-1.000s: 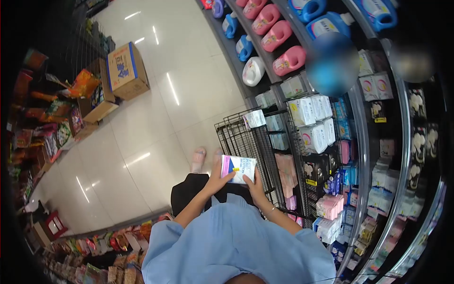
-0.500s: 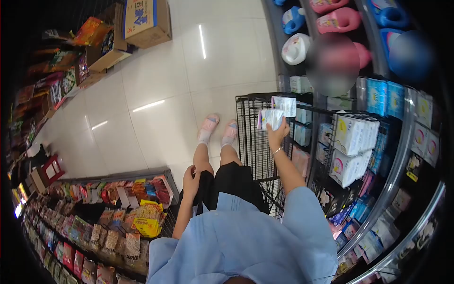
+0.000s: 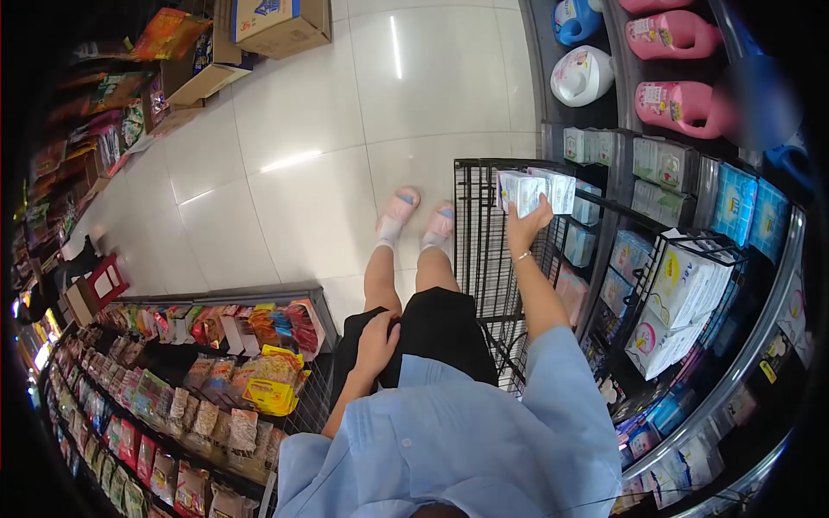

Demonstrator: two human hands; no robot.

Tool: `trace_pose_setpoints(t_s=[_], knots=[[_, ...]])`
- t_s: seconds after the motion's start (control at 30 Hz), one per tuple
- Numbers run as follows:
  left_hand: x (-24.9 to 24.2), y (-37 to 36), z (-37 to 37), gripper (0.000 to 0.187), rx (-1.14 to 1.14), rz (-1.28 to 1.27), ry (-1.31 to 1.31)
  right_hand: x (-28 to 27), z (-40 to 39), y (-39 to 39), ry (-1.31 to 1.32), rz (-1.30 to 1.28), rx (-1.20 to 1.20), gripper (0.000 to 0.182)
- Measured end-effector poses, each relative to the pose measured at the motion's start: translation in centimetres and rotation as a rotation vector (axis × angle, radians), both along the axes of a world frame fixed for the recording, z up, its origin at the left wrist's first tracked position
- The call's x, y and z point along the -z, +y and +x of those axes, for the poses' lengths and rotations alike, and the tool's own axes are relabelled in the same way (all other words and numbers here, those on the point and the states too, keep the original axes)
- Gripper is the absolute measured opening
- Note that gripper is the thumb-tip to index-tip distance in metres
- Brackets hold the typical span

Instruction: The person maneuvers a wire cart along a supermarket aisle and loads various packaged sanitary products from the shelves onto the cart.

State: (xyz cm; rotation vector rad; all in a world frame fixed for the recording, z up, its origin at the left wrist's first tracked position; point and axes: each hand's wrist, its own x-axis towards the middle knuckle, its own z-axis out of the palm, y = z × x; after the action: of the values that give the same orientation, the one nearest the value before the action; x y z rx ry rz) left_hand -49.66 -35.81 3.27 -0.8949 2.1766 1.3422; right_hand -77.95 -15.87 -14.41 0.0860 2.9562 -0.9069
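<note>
Far left of the wire rack (image 3: 484,250): snack shelves w/ bagged goods, cardboard boxes on the tiled floor up top.

Left hand (image 3: 377,341) sits well left of the rack, down at the hip, fingers curled loosely on the black skirt (image 3: 432,332); nothing in it, as far as the view shows. It plays no part in the grip.

Right hand (image 3: 527,229) is raised at the rack's top edge, clamped on a white-and-blue packet (image 3: 521,192): thumb on the near side, fingers wrapped behind, closed tight enough that the pack stays flat. A second, similar packet (image 3: 557,190) sits just right of it, touching or nearly so; can't tell if it's in the hand too or resting on the rack.

To do this bit well, imo: keep the pack upright, face out, slide it square into line w/ its neighbour, don't let a corner snag the wire. Loosen fingers only once it's seated.

Right of the rack: shelves w/ more boxed packs, pink and white detergent jugs (image 3: 669,34) above.
</note>
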Motion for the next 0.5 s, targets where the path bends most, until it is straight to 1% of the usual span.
trace_pose_setpoints(t_s=[0.07,0.17,0.27,0.37,0.4,0.5], knots=[[-0.1,-0.6,-0.2,0.025,-0.035,-0.039,-0.006,-0.7,0.0,0.4,0.01,-0.027,-0.045,0.078],[-0.1,-1.2,-0.7,0.026,-0.016,-0.081,-0.043,0.0,-0.6,0.3,0.015,-0.059,-0.004,0.078],[0.2,-1.4,-0.4,0.028,0.069,-0.072,-0.07,1.3,-1.2,0.1,0.002,-0.006,-0.07,0.079],[0.0,-1.2,-0.1,0.028,0.101,-0.098,0.031,1.0,-1.4,-0.4,-0.053,0.045,-0.026,0.083],[0.0,-1.3,-0.1,0.028,0.132,-0.104,0.036,0.5,-1.4,-0.5,-0.073,0.053,-0.029,0.088],[-0.2,-1.8,0.3,0.029,0.237,-0.148,0.071,-2.0,-0.1,-1.7,-0.091,0.136,0.096,0.089]])
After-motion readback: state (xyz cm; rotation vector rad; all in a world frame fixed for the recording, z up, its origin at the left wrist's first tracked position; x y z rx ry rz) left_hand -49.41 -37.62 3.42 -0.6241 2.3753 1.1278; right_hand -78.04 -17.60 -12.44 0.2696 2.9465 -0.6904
